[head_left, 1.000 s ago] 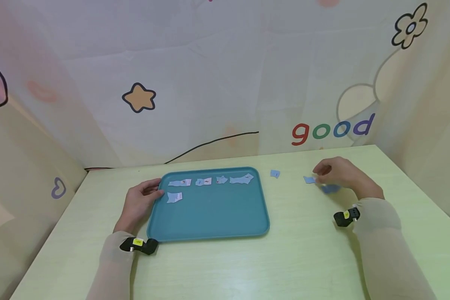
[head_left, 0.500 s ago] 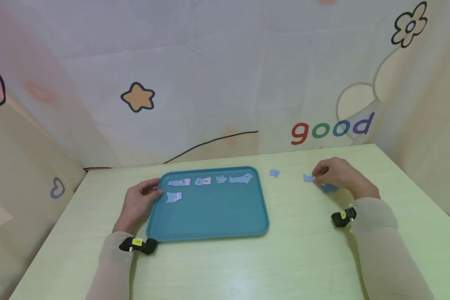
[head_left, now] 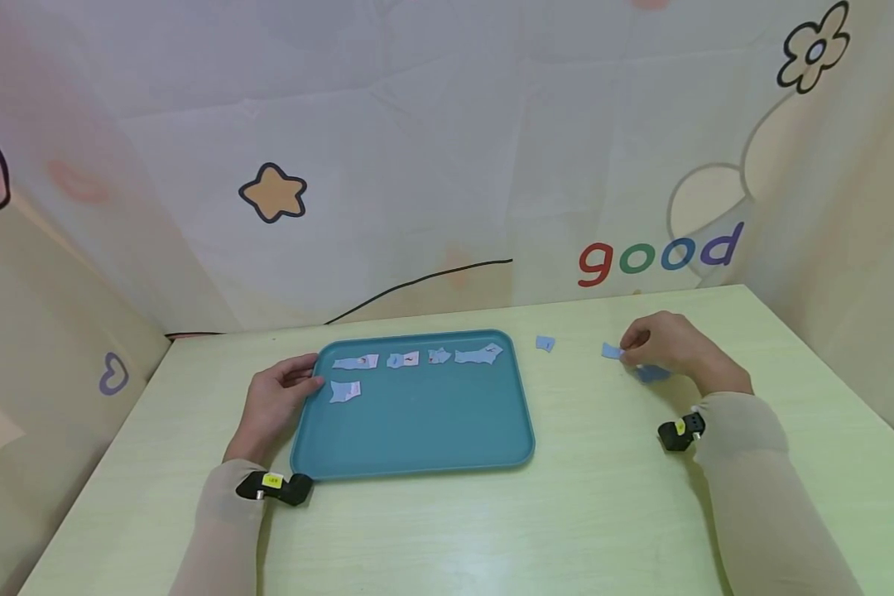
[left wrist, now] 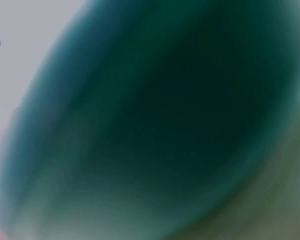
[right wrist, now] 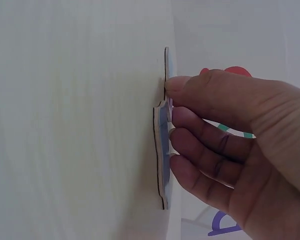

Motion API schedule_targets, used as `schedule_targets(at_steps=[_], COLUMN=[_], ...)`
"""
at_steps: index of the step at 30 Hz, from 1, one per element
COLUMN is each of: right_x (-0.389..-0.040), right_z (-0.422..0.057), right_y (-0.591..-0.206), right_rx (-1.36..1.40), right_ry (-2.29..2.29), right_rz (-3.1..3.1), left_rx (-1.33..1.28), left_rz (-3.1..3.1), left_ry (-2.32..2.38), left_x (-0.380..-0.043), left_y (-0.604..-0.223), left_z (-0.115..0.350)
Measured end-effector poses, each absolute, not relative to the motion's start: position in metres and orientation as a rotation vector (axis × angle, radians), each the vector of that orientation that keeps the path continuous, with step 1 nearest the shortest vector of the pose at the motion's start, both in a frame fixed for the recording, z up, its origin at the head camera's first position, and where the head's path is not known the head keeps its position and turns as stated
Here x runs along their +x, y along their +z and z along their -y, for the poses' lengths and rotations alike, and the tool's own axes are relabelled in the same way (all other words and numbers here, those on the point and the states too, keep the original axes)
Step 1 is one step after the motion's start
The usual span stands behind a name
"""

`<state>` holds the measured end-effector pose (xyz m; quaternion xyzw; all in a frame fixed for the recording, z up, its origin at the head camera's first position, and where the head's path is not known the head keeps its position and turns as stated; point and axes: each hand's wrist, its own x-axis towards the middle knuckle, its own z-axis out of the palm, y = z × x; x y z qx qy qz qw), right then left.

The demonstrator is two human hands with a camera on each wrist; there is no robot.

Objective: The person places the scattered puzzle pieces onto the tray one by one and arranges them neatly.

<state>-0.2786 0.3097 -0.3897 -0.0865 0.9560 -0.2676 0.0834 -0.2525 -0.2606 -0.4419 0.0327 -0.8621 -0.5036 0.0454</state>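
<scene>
In the head view, my left hand [head_left: 271, 410] holds the left rim of a teal tray [head_left: 417, 439], thumb on the rim. The left wrist view is mostly filled by the blurred tray [left wrist: 190, 115]. Right of the tray, my right hand [head_left: 670, 348] pinches a light-blue puzzle piece [head_left: 610, 351] at the table surface with thumb and index finger. Another blue piece [head_left: 651, 373] lies under that hand. In the right wrist view, the thin, wooden-edged nearer piece [right wrist: 161, 150] lies below the curled fingers, and the thumb [right wrist: 182, 84] meets the farther piece [right wrist: 167, 60].
Several pale-blue puzzle pieces lie on the tray, including a long one [head_left: 479, 354] in the back row and one [head_left: 345, 391] in front. A single piece [head_left: 545, 343] sits on the table [head_left: 454, 538] between tray and right hand. A printed curtain [head_left: 417, 165] hangs behind.
The right hand has shifted slightly left, and its thumb and index finger have closed at the puzzle piece, which has moved a little away. The left hand stays on the tray.
</scene>
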Motion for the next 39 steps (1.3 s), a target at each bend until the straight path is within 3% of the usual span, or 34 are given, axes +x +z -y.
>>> schedule_targets(at_steps=[39], right_x=[-0.2782], right_z=[-0.3037], right_y=[-0.3825], right_rx=[-0.277], right_ry=[-0.921], right_rz=[-2.884], left_rx=[0.127], left_rz=[2.636], left_ry=[-1.554], left_x=[-0.2512], left_y=[-0.4440], left_z=[0.2609])
